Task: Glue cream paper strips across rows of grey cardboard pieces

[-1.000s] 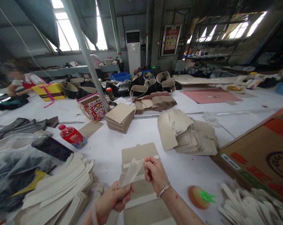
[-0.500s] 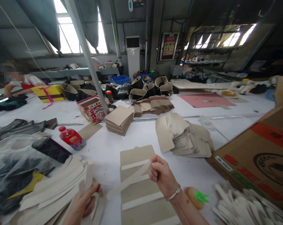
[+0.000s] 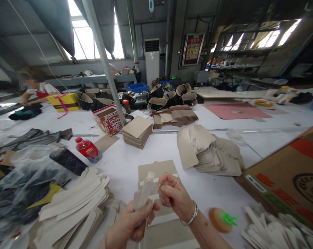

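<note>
My left hand [image 3: 135, 221] is closed around a few flat, pale strips [image 3: 143, 193] that stand up from its fingers. Just to its right, my right hand [image 3: 177, 199] pinches the top of a thin, pale strip [image 3: 155, 193], seen edge-on, which runs down beside the left fingers. Below both hands lies a grey-brown board [image 3: 156, 167] with several white bands [image 3: 164, 218] across it, partly covered by the hands. A stack of long, curved card pieces [image 3: 73, 204] lies left of my left hand.
A bottle with a green cap [image 3: 221, 220] stands right of my right wrist, near a heap of loose strips [image 3: 276, 228] and a carton [image 3: 288, 176]. Card stacks [image 3: 208, 148] and a red bottle [image 3: 88, 149] sit farther back. Another person [image 3: 39, 90] works at far left.
My left hand has moved right and up, from the curved card stack to over the board, carrying the strips. My hands are now close together. The right hand's strip has turned edge-on.
</note>
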Demonstrator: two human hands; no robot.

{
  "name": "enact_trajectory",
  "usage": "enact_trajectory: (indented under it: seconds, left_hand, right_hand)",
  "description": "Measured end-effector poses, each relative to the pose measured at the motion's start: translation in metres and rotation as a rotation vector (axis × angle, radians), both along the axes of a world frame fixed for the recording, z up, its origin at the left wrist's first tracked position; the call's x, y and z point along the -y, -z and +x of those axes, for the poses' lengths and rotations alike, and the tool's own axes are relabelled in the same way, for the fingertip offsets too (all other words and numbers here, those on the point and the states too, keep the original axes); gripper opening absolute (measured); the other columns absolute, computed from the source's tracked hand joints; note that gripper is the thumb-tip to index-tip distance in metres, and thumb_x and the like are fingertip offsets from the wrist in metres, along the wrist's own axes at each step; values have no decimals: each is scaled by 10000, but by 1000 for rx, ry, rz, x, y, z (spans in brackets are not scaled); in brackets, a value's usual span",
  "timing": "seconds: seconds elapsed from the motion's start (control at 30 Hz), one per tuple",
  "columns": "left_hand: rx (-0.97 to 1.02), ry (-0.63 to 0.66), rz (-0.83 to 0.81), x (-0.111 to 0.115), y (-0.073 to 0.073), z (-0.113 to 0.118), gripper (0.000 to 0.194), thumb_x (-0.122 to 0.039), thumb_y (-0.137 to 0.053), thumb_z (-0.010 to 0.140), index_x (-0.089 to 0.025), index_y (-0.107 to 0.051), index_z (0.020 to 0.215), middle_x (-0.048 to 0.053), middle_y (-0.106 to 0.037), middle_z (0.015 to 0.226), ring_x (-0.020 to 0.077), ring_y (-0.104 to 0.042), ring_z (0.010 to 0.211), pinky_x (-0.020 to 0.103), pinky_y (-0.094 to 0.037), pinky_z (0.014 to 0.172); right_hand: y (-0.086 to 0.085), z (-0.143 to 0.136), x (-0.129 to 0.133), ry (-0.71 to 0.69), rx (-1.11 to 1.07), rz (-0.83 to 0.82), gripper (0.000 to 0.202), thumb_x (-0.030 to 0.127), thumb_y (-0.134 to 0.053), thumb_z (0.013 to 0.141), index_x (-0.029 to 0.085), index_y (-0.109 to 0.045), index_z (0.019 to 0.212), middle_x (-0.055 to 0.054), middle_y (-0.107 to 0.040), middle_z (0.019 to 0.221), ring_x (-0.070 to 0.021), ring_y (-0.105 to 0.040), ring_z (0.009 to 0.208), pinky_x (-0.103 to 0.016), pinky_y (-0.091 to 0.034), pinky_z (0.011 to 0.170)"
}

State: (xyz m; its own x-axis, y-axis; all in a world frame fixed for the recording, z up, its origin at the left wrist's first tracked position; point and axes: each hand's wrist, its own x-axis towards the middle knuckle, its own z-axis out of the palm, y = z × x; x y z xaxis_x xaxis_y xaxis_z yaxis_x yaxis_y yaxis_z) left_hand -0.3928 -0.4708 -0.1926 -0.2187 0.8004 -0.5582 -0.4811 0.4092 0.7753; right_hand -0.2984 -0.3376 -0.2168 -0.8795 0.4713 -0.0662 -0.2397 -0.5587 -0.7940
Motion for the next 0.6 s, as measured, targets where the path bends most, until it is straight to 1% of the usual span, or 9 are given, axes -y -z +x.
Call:
enact_trajectory:
  seconds: [0.1,0.2,0.27,0.33,0.4,0.43,0.47,0.53,0.6]
  left_hand:
    - [-4,46,14,0,12,-2,449,-601,-633,612,-172,-552,716,-93,-374,436,8,-170,314,228,-71,375]
    - [-65,83,28,-3,15,0,445,-608,-588,652,-165,-547,638,-101,-272,344,24,-159,301,236,-72,370]
    - [-131,40,25,-5,15,2,435,-588,-593,658,-156,-557,621,-93,-300,359,21,-164,312,234,-73,375]
    - [-209,2,0,-7,18,1,424,-572,-596,663,-154,-558,600,-92,-294,359,21,-162,322,233,-71,385]
    - [-264,4,-30,-9,24,-2,440,-585,-601,642,-155,-549,561,-98,-254,335,27,-152,322,236,-66,388]
    - [-285,14,-38,-9,28,-4,449,-594,-605,628,-157,-545,543,-99,-242,329,30,-153,324,238,-68,389]
    - [-313,18,-39,-10,31,-5,452,-597,-606,620,-158,-544,532,-97,-244,332,33,-159,331,239,-74,391]
    - [-390,27,-33,-12,36,-8,427,-571,-609,624,-159,-553,527,-87,-274,352,42,-191,360,234,-101,398]
    - [-474,77,-36,-11,37,-13,370,-516,-612,642,-162,-570,540,-76,-323,381,53,-238,400,226,-144,413]
  right_hand:
    - [5,1,0,30,24,15,77,208,-603,672,169,-547,709,80,-451,417,-47,-345,346,-180,-259,366]
    - [9,1,0,34,51,-36,77,207,-609,665,165,-551,694,70,-467,447,-47,-370,362,-173,-274,367]
    - [11,2,-1,18,72,-85,104,250,-604,687,161,-566,723,64,-476,448,-45,-352,341,-171,-258,343]
    - [13,3,-3,15,96,-103,202,342,-574,731,144,-588,773,46,-506,473,-46,-355,324,-176,-248,320]
    - [15,4,-5,6,132,-79,328,439,-528,767,123,-603,814,21,-540,506,-52,-384,320,-180,-250,305]
    - [16,5,-5,-3,159,-52,359,463,-532,763,116,-605,821,16,-551,514,-53,-395,317,-179,-253,300]
    - [16,5,-6,-19,191,-18,364,467,-563,742,115,-605,823,16,-559,517,-54,-404,315,-177,-261,297]
    - [17,6,-10,-57,254,59,342,425,-657,666,119,-599,806,28,-566,509,-57,-423,313,-176,-300,302]
    - [20,8,-16,-67,303,124,333,382,-705,608,120,-593,781,42,-556,482,-69,-446,316,-194,-360,320]
